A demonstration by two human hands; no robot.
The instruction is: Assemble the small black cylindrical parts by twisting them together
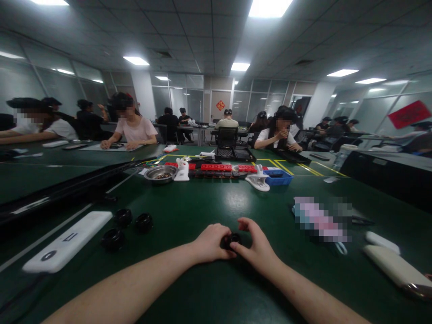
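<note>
Gripping a small black ring-like part at the lower centre of the frame, the left hand has its fingers curled narrowly around the part's left side, low over the green desk. The right hand meets the same part from the right: its thumb tip lies against it, while the other fingers stand spread and arched, the gap between thumb and forefinger being wide. Three similar black pieces form a loose cluster left of centre, just beside a long white device with a dark cable. Along the middle of the frame, beyond the hands, are a metal bowl containing small items, a white stand, a row of red strips, a white clip-like object and a blue tray, the last two close together. At right lie a blurred pastel item and, near the edge, a cream-coloured case. Seated people occupy the background.
</note>
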